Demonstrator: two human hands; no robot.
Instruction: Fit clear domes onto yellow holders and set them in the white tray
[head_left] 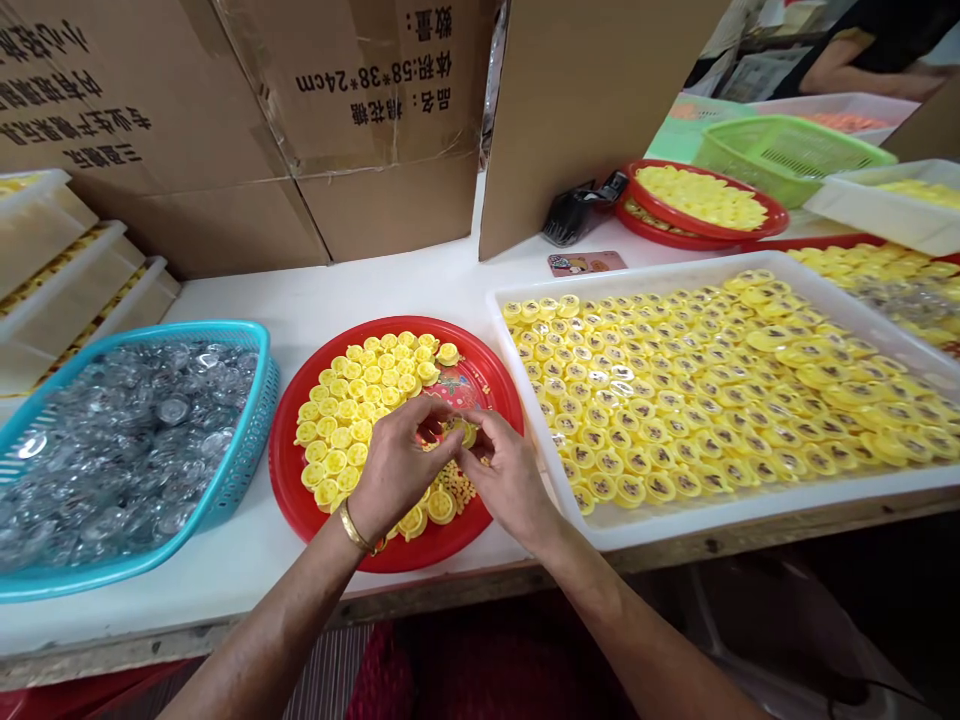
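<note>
Over a red round tray [289, 500], my left hand [405, 455] and my right hand [506, 475] meet fingertip to fingertip. Both pinch one small round yellow piece [466, 432], partly hidden by the fingers. On the tray, yellow round cups [341, 415] sit in close rows at the left and back. Tiny yellow bits [459, 490] lie loose at its front right, some under my hands. To the right, a white tray [517, 375] holds rows of yellow round pieces with dark picture centres [637, 400]. A blue basket [240, 455] at the left is filled with clear plastic domes [150, 420].
Cardboard boxes [390, 150] wall off the table's back. White bins [67, 290] are stacked far left. A black tape dispenser [581, 208], a pink card [586, 263], red plates of yellow parts [701, 200] and a green basket [791, 150] stand back right. Another person's arm [847, 75] shows beyond.
</note>
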